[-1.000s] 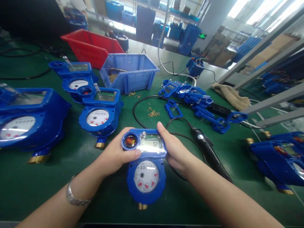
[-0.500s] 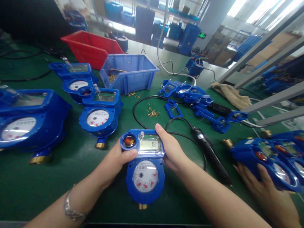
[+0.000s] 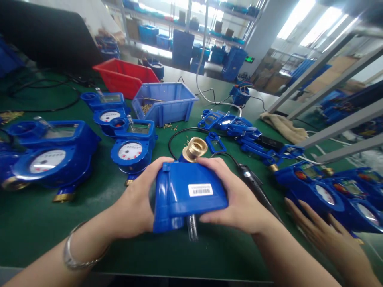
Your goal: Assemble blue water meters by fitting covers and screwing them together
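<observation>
Between my two hands is a blue water meter, tipped so that its side with a white barcode label faces me. Its threaded brass fitting points up and away, and a clear plastic piece sticks out below. My left hand grips the left end. Around the right end wraps my right hand, thumb underneath. The dial and display are turned out of sight. Beyond my left hand another water meter stands dial up.
Several meters stand at left. A blue bin holds brass screws, with a red bin behind. Blue frames and a black electric screwdriver lie right. Another person's hand is beside meters at far right.
The meter in my hands has been turned from dial up to its labelled side, and its display has gone from view. The other person's hand has opened beside the right-hand meters.
</observation>
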`<state>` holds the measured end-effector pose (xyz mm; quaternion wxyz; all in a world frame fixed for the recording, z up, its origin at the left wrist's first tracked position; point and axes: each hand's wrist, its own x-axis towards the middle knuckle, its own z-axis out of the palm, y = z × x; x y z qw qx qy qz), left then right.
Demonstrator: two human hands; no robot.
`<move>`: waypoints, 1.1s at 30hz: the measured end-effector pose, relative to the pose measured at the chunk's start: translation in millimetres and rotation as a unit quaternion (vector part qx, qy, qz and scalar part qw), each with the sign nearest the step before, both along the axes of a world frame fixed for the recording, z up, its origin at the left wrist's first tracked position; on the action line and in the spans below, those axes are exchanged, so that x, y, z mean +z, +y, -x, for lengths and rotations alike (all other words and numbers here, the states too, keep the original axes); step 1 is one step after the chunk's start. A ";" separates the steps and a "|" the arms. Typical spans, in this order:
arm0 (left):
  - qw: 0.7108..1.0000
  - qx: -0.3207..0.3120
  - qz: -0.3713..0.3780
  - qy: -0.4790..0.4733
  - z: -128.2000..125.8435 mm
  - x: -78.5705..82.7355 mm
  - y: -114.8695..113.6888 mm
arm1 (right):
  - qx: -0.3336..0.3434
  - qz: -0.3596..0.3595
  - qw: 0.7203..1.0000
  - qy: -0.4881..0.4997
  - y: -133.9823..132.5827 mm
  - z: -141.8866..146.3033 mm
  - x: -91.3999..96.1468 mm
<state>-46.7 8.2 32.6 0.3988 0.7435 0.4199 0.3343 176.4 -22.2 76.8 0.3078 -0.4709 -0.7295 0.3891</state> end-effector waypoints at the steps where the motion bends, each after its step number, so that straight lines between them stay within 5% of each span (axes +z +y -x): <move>1: 0.999 -0.011 -0.038 0.015 0.5 -5.3 -0.2 | 0.012 -0.033 0.999 -0.040 -3.1 -0.9 -0.3; 7: 0.968 -0.082 -0.238 0.022 2.8 -50.8 9.6 | 0.006 -0.135 0.984 -0.119 -14.8 3.2 -30.2; 12: 0.958 -0.077 -0.275 0.015 4.6 -68.4 8.4 | -0.008 -0.220 0.965 -0.144 -24.2 7.4 -54.9; 14: 0.982 -0.058 -0.182 0.011 3.9 -68.6 0.5 | -0.025 -0.237 0.960 -0.147 -29.1 7.1 -61.4; 16: 0.999 0.004 0.022 -0.023 1.1 -65.9 -9.9 | -0.055 -0.241 0.957 -0.149 -34.6 5.5 -67.3; 17: 0.986 0.040 0.151 -0.059 -1.0 -63.6 -14.8 | -0.071 -0.243 0.956 -0.150 -37.5 4.6 -70.1; 20: 0.846 0.053 0.487 -0.211 -9.1 -55.1 -23.8 | -0.095 -0.267 0.947 -0.154 -45.9 4.1 -79.6; 22: 0.747 0.003 0.597 -0.292 -14.2 -49.2 -23.1 | -0.089 -0.299 0.937 -0.157 -50.6 7.1 -88.0; 24: 0.697 -0.023 0.634 -0.334 -17.8 -44.6 -17.8 | -0.084 -0.339 0.924 -0.154 -54.3 12.2 -98.0; 26: 0.687 -0.020 0.646 -0.332 -19.6 -42.3 -9.8 | -0.085 -0.371 0.912 -0.154 -57.2 16.8 -106.7; 29: 0.700 -0.018 0.651 -0.295 -19.7 -43.3 3.7 | -0.072 -0.376 0.905 -0.186 -62.0 16.4 -108.3; 33: 0.743 -0.062 0.606 -0.278 -19.6 -46.5 17.3 | -0.047 -0.302 0.935 -0.183 -68.7 0.2 -86.8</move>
